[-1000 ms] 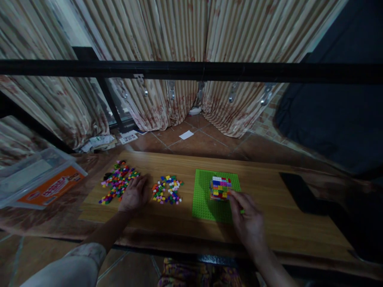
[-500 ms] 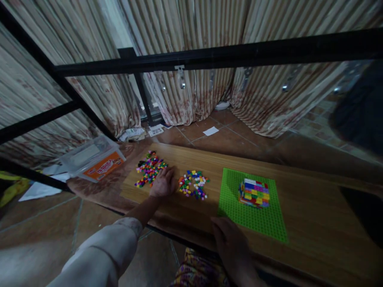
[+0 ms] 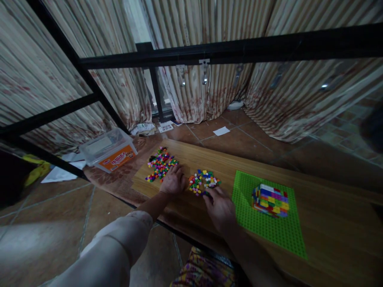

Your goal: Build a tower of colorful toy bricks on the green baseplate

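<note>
My left hand (image 3: 172, 180) lies palm down at the right edge of a larger pile of loose toy building bricks (image 3: 161, 163), its fingers stretched over the wood. My right hand (image 3: 220, 207) reaches the lower edge of a smaller, ring-shaped spread of bricks (image 3: 195, 184). Its thumb and forefinger are pinched together among the dark bricks there; what sits between the tips is too small to make out. To the right, a multicoloured block of joined bricks (image 3: 271, 200) stands on a green studded baseplate (image 3: 243, 187).
The wooden board (image 3: 194, 153) lies on a brown-covered surface. A clear plastic box with an orange label (image 3: 116, 157) stands at the left. Behind are a black metal frame (image 3: 179, 57) and striped curtains (image 3: 194, 95). A white paper (image 3: 221, 131) lies on the tiled floor.
My right hand has moved from the board's front edge up and left to the smaller spread of bricks. My left hand stays by the larger pile. The whole view has shifted slightly.
</note>
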Tool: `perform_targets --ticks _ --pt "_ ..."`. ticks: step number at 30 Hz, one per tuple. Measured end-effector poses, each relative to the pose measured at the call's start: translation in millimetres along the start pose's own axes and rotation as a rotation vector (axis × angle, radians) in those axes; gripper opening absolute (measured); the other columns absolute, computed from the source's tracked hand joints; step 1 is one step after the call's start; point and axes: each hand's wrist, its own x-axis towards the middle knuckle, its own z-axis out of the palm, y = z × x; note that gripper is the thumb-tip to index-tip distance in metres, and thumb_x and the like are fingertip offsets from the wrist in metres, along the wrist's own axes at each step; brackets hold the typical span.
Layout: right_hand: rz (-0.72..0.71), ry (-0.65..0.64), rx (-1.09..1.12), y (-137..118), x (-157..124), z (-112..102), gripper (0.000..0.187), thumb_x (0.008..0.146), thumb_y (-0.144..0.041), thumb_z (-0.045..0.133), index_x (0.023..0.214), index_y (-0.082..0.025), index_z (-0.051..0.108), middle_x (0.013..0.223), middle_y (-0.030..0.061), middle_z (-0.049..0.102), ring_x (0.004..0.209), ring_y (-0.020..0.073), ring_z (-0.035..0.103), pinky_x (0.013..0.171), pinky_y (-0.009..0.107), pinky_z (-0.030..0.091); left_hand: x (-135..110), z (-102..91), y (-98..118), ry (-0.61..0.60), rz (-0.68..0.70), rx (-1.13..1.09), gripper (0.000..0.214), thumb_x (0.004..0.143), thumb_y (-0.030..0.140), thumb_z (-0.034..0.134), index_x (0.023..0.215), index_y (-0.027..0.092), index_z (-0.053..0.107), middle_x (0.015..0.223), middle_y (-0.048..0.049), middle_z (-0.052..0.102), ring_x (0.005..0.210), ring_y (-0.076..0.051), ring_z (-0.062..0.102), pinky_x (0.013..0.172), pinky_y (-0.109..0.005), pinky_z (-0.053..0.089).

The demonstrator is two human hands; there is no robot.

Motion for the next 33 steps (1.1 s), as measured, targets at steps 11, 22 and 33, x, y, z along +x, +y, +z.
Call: perform_targets --ticks 11,22,33 --pt "0.287 0.105 0.591 3.0 -7.0 -8.3 0.019 0.084 -0.034 0.058 0.088 -0.021 0.07 0.085 0.0049 0.071 0.077 0.0179 0.065 0.073 0.032 0.053 1.2 -0.6 -0.7 0.002 0.002 -0.035 0.033 0.085 0.02 0.045 0.116 0.016 0.058 0.118 -0.0129 0.058 0.112 -0.027 0.051 0.099 -0.048 0.045" --pt "0.606 0.208 1.056 1.4 -42.4 -64.6 0.022 0.072 -0.038 0.073 0.088 -0.023 0.073 0.069 0.0009 0.072 0.062 0.0162 0.067 0.062 0.032 0.056 3.3 -0.7 -6.1 0.004 0.022 0.008 0.034 0.087 0.026 0.042 0.116 0.015 0.057 0.12 -0.0138 0.057 0.114 -0.029 0.05 0.098 -0.047 0.045" --pt "0.493 0.424 0.347 70.5 -76.7 -118.5 0.022 0.084 -0.039 0.06 0.093 -0.021 0.07 0.095 0.0067 0.07 0.09 0.02 0.065 0.08 0.034 0.05 5.1 0.0 -9.7 0.004 0.022 0.041 0.037 0.088 0.032 0.042 0.119 0.017 0.056 0.122 -0.0132 0.056 0.112 -0.029 0.053 0.097 -0.045 0.046"
